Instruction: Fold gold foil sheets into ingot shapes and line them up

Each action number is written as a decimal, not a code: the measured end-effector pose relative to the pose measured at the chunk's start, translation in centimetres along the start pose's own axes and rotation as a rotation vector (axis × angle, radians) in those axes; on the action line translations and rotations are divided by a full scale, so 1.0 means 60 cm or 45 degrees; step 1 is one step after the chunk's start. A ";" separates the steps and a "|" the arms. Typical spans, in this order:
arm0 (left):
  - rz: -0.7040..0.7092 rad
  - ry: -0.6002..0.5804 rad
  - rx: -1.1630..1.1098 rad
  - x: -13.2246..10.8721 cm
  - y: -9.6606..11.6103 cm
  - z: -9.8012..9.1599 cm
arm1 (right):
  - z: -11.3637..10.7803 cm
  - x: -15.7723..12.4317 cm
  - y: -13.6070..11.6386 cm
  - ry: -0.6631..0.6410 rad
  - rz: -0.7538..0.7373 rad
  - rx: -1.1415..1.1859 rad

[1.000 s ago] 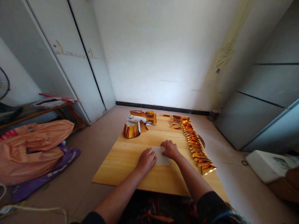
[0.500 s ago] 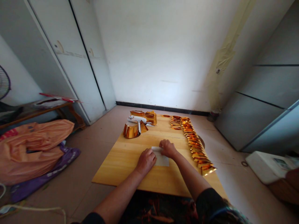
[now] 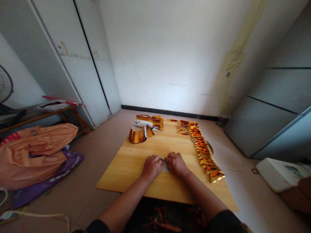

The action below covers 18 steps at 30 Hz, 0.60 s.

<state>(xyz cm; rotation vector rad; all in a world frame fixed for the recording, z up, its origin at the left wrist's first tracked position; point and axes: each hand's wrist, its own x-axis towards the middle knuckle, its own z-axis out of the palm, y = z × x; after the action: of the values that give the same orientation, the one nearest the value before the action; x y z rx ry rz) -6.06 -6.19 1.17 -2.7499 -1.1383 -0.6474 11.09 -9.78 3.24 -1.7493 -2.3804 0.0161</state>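
Note:
My left hand [image 3: 152, 167] and my right hand [image 3: 176, 163] lie side by side on the wooden board [image 3: 126, 168], fingers curled and pressing down on a folded white paper sheet [image 3: 164, 167]. Only a thin strip of the sheet shows between the two hands. A long row of folded gold foil pieces [image 3: 202, 149] runs along the board's right side, just right of my right hand. At the board's far end sit a gold foil stack [image 3: 156, 122] and a curled gold foil roll [image 3: 136, 135].
An orange plastic bag [image 3: 34, 152] and a purple bag [image 3: 52, 176] lie on the floor at left, below a low wooden bench [image 3: 39, 115]. White cabinet doors [image 3: 80, 64] stand behind. A white box [image 3: 279, 173] sits on the floor at right.
My right hand drew back towards me from the sheet's far edge and now lies next to my left hand. The white sheet has folded smaller and is mostly covered.

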 end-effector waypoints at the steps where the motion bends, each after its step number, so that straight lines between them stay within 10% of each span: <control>1: 0.001 0.005 0.011 0.000 0.001 -0.002 | 0.003 -0.002 -0.002 0.003 0.007 -0.012; 18: 0.080 -0.006 -0.075 -0.002 0.005 -0.014 | 0.004 -0.027 0.005 0.101 -0.032 -0.028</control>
<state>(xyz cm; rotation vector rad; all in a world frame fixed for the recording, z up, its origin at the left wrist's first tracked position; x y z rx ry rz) -6.20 -6.72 1.89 -2.8249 -1.0454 -0.6785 11.78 -11.18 2.75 -1.6968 -2.3548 -0.0817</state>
